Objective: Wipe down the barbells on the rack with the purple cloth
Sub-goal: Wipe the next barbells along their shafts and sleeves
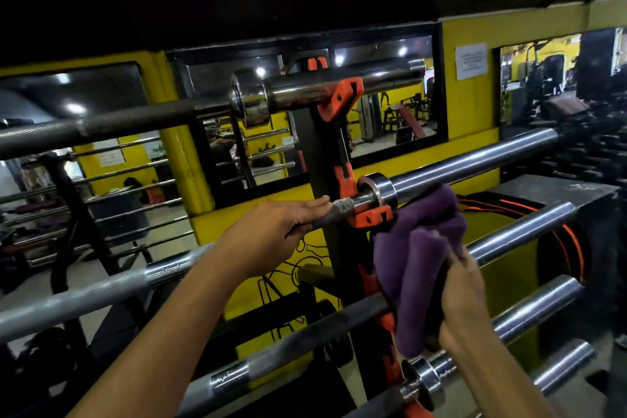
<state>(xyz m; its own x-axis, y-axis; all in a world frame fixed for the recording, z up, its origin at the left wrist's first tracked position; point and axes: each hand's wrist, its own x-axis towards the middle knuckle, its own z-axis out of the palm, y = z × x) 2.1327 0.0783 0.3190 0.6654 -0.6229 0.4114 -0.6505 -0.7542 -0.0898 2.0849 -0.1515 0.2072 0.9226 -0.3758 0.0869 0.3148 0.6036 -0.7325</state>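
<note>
Several barbells lie across a black rack [342, 248] on orange hooks [369, 217]. My left hand [271, 231] is wrapped around the shaft of the second barbell from the top [475, 159], just left of its collar. My right hand [454, 285] grips the purple cloth [414, 254], bunched against the underside of that barbell's chrome sleeve and draped over the collar area of the barbell below [522, 231]. The top barbell [325, 85] rests above. Lower barbells [536, 309] run beneath my arms.
A yellow wall with mirrors [390, 105] stands behind the rack. A paper notice [471, 61] hangs on it. Black boxes and orange-black bands [573, 241] sit at the right behind the bar ends. Gym machines show in the mirrors and at far right.
</note>
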